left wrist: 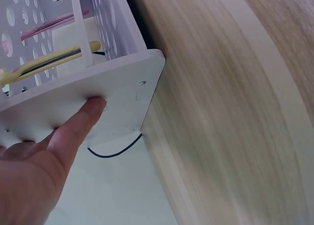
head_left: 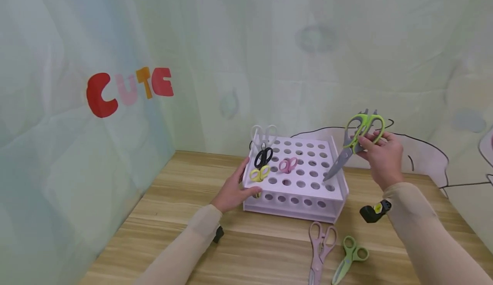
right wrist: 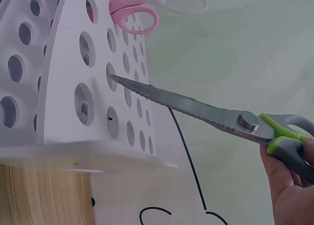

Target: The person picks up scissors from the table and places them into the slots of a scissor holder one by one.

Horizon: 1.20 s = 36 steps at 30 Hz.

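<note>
Green-and-grey kitchen scissors (head_left: 342,163) with a serrated blade are held by the handles in my right hand (head_left: 386,156). They tilt down to the left, blades together; in the right wrist view the tip (right wrist: 117,79) overlaps a hole of the white two-tier rack (head_left: 285,213). My left hand (head_left: 231,193) rests against the rack's left front corner. Its thumb reaches along the front, and a straight finger (left wrist: 81,119) touches the side panel. Clear-handled scissors (head_left: 264,144), black scissors (head_left: 263,160), yellow scissors (head_left: 259,174) and small pink scissors (head_left: 288,165) stand handles-up in the rack.
In front of the rack, pale pink scissors (head_left: 316,263) and green scissors (head_left: 348,261) lie on the wooden table (head_left: 165,216). A printed cloth backdrop (head_left: 239,54) hangs behind and along the left. Small black devices sit at both wrists.
</note>
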Motion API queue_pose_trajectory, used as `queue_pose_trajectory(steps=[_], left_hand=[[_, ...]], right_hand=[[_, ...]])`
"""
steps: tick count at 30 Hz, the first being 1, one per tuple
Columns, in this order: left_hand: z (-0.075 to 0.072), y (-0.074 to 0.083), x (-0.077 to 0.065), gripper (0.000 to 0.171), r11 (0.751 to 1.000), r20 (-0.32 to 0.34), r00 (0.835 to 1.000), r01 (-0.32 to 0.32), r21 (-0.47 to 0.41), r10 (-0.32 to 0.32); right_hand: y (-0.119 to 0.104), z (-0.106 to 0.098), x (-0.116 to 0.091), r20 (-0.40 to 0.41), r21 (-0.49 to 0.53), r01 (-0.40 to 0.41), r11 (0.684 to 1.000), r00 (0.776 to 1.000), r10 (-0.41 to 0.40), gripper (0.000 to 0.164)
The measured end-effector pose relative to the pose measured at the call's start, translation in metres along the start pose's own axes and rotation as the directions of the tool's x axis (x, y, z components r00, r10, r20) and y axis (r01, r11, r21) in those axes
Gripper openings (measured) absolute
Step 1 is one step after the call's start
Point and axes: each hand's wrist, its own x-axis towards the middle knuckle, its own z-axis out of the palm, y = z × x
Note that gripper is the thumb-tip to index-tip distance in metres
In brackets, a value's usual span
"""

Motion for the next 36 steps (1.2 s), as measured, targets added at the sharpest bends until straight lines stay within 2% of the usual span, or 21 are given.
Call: queue_pose_trajectory(steps=[4, 13, 23, 30, 36], left_hand=[[-0.001, 0.0, -0.002, 0.102, 1.0, 0.005, 1.0, -0.004, -0.006, 0.004], [0.002, -0.002, -0.002, 0.102, 1.0, -0.011, 1.0, -0.015, -0.014, 0.015], [0.001, -0.001, -0.002, 0.102, 1.0, -0.018, 1.0, -0.001, -0.01, 0.001], [0.001, -0.002, -0.001, 0.103, 1.0, -0.021, 1.0, -0.002, -0.011, 0.002], [0.001, -0.001, -0.002, 0.103, 1.0, -0.013, 1.0, -0.007, -0.022, 0.007]], right_hand=[[0.004, 0.011, 0.003, -0.025, 0.033, 0.022, 0.999, 0.999, -0.021, 0.029], [0.018, 0.025, 0.005, -0.069, -0.009, 0.073, 0.997, 0.995, -0.073, 0.028], [0.025, 0.035, 0.007, -0.029, -0.032, 0.079, 0.996, 0.996, -0.08, 0.026], [0.033, 0.041, 0.006, 0.001, -0.109, 0.068, 0.992, 0.998, -0.068, 0.026], [0.039, 0.046, 0.005, 0.028, -0.29, 0.062, 0.955, 0.998, -0.057, 0.023]])
